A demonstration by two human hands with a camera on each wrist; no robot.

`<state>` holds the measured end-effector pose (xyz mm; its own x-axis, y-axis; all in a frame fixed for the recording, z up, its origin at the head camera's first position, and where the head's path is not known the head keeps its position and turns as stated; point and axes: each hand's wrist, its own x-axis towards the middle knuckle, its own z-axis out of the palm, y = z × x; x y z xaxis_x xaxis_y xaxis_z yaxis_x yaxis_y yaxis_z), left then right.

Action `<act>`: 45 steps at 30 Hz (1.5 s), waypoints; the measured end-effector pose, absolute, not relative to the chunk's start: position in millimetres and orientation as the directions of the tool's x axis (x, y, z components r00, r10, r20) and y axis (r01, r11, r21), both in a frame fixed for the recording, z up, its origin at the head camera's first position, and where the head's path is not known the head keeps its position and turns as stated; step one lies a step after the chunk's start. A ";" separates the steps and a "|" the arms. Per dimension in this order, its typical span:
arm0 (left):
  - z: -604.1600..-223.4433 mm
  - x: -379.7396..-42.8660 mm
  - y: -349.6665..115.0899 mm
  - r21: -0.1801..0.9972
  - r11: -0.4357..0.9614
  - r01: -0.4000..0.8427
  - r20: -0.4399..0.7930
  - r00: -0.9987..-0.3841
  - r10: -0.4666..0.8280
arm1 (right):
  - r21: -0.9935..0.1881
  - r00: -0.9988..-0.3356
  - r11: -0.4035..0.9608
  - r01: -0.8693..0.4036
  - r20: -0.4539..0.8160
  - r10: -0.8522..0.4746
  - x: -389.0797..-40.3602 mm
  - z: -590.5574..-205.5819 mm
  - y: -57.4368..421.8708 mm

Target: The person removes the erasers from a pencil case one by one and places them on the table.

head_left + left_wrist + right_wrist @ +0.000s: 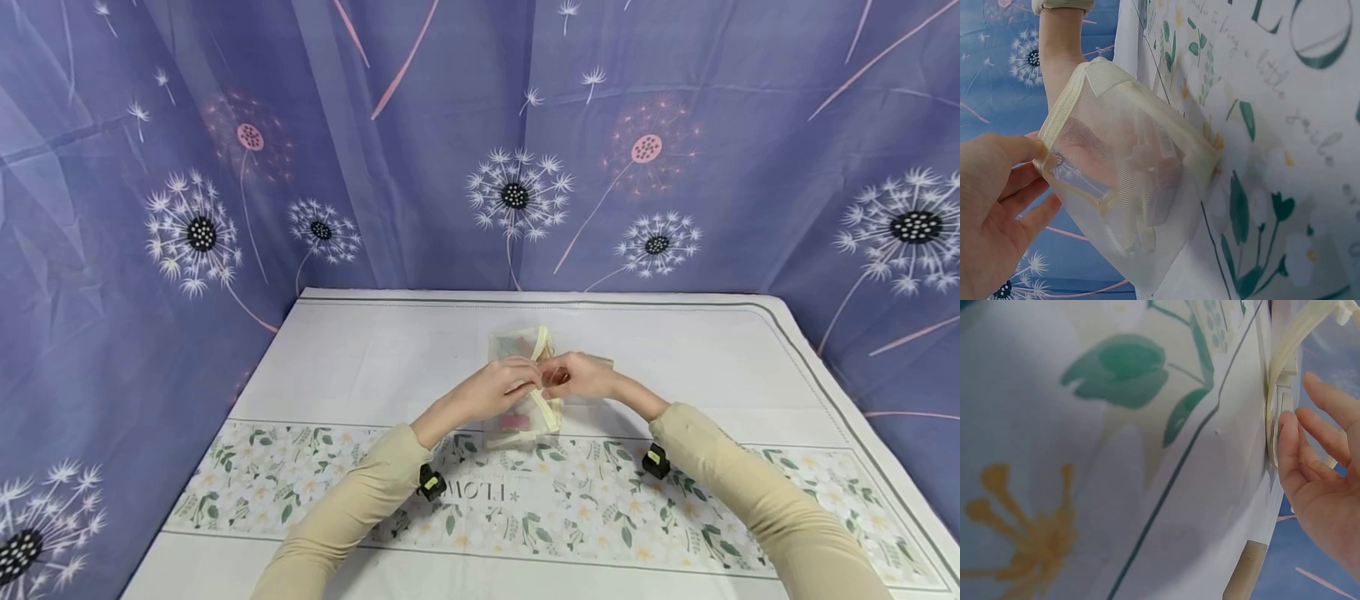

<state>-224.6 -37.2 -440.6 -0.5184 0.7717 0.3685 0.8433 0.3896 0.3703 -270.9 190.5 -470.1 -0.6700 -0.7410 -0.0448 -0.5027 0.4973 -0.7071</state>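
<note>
A see-through mesh pouch (498,429) with a cream zip edge stands near the middle of the table, its mouth spread apart. My left hand (501,387) pinches the cream rim (1063,115) between thumb and fingers. At the mouth is my right hand (581,375), fingers loosely bent. In the right wrist view, the right fingertips (1288,422) are beside the cream zip band (1275,369), thumb apart and nothing visible between them. Through the mesh, pale items (1160,181) show blurred, and a pinkish-red patch (515,422) appears low in the pouch.
Behind the right hand, a flat beige-edged item (602,362) lies on the table; a tan piece (1245,572) shows in the right wrist view. The white tablecloth (390,358) has a floral band. Blue dandelion curtains (442,208) surround the table's back and sides.
</note>
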 end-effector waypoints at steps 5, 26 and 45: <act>-441.6 -225.0 -37.2 0.388 0.389 0.836 0.364 -0.527 0.768 | -0.722 -0.641 0.476 -0.503 -0.058 -0.765 -270.0 -472.0 190.1; -438.4 -224.3 -36.0 0.390 0.427 0.816 0.326 -0.556 0.765 | -0.707 -0.636 0.501 -0.500 -0.093 -0.766 -267.3 -472.3 180.0; -437.7 -223.7 -38.4 0.393 0.422 0.817 0.341 -0.556 0.758 | -0.681 -0.610 0.460 -0.570 -0.025 -0.792 -266.6 -474.3 175.3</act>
